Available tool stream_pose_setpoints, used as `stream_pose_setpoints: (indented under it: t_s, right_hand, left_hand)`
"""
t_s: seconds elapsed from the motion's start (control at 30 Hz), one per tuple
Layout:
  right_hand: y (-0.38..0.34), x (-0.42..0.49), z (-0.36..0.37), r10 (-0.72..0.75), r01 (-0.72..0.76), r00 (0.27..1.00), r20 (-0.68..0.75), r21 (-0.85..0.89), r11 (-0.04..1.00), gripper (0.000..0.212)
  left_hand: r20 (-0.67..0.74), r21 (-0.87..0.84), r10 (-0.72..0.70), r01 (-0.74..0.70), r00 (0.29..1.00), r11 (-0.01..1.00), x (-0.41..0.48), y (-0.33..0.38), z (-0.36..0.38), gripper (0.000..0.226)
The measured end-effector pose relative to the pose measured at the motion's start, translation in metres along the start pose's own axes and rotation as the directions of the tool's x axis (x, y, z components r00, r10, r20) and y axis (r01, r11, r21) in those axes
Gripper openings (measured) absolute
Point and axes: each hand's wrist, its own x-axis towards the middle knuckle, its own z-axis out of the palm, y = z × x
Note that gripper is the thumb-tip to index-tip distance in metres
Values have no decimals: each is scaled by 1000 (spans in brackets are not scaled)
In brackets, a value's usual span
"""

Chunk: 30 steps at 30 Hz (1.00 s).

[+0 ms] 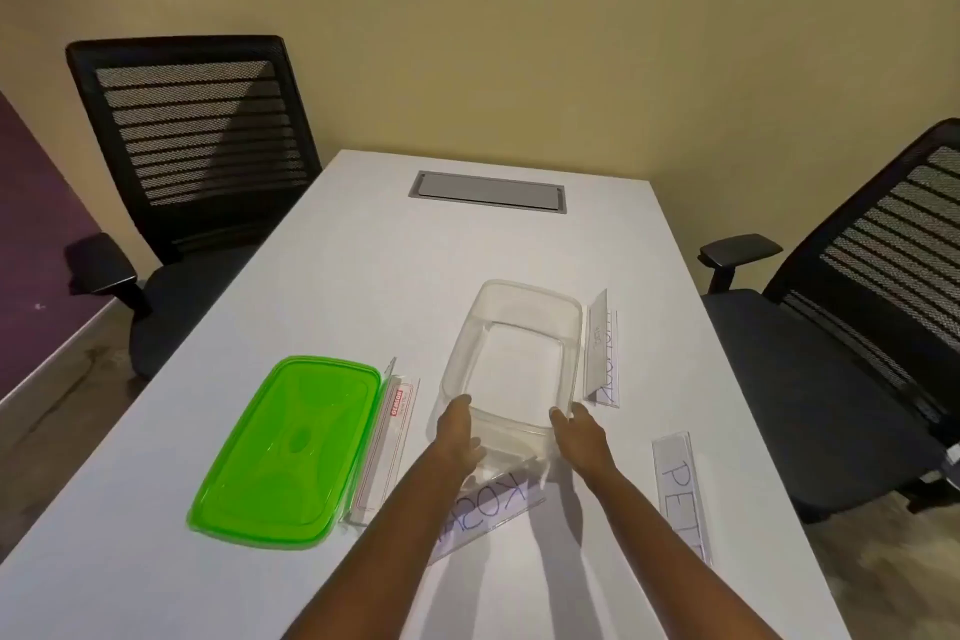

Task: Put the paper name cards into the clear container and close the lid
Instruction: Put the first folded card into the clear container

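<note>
The clear container (519, 322) stands open and empty in the middle of the white table (363, 250). My left hand (460, 437) grips its near left corner and my right hand (582, 434) grips its near right corner. The green lid (291, 447) lies flat to the left. Several name cards in clear holders lie around: one beside the lid (387, 442), one with writing along the container's right side (602, 353), one reading "KOSA" (493, 504) partly under my left forearm, and one reading "PET" (680, 489) at the right.
A black mesh chair (197, 161) stands at the table's far left and another black chair (862, 317) at the right. A grey cable hatch (488, 192) is set into the table's far end. A yellow wall lies behind.
</note>
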Motion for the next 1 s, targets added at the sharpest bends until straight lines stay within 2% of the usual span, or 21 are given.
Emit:
stream_pose_setpoints:
  t_s: [0.07, 0.13, 0.27, 0.37, 0.43, 0.53, 0.57, 0.67, 0.73, 0.8, 0.87, 0.93, 1.0]
  right_hand:
    - [0, 6, 0, 19, -19, 1000, -2, 15, 1000, 41]
    - [5, 13, 3, 27, -27, 1000, 7, 35, 999, 14]
    - [8, 17, 7, 21, -21, 1000, -2, 30, 999, 3]
    - [7, 18, 8, 21, -20, 1000, -5, 55, 998, 7]
    - [7, 19, 6, 36, -37, 999, 15, 83, 996, 16]
    - [5, 21, 1, 36, -41, 999, 35, 130, 991, 6]
    - [4, 23, 0, 27, -33, 999, 45, 132, 991, 19]
    - [-1, 27, -7, 32, -36, 999, 36, 132, 991, 45]
    - [-3, 31, -11, 36, -39, 999, 19, 156, 987, 46]
    - [-5, 35, -15, 39, -38, 999, -3, 181, 983, 47]
    - [-7, 38, -21, 44, -37, 999, -31, 216, 976, 48]
    - [-8, 41, -29, 47, -26, 996, -72, 264, 964, 42]
    - [-9, 46, -40, 49, -7, 991, -128, 311, 950, 47]
  left_hand:
    - [-19, -13, -10, 10, 1000, 1000, 6, 0, 7, 58]
    - [-27, -18, -12, 12, 1000, 1000, 7, -2, 14, 56]
    - [-67, 32, -28, 31, 997, 999, 12, -4, 22, 47]
    - [-63, 15, -24, 25, 998, 1000, 15, -5, 22, 27]
    - [-61, -38, -14, 12, 998, 999, 19, -4, 21, 30]
    - [-69, -57, -22, 18, 997, 998, 22, 1, 18, 18]
    - [-71, -22, -21, 20, 997, 1000, 20, 3, 16, 13]
    - [-68, 120, -12, 20, 998, 993, 19, 7, 3, 28]
    - [-77, 226, 6, 11, 997, 974, 20, 13, -7, 24]
    - [-90, 332, 39, -7, 995, 943, 21, 20, -16, 6]
    - [-91, 395, 61, -20, 994, 918, 25, 29, -25, 17]
    - [-59, 463, 105, -66, 993, 884, 22, 40, -32, 17]
    - [-35, 522, 145, -106, 989, 846, 18, 51, -40, 18]
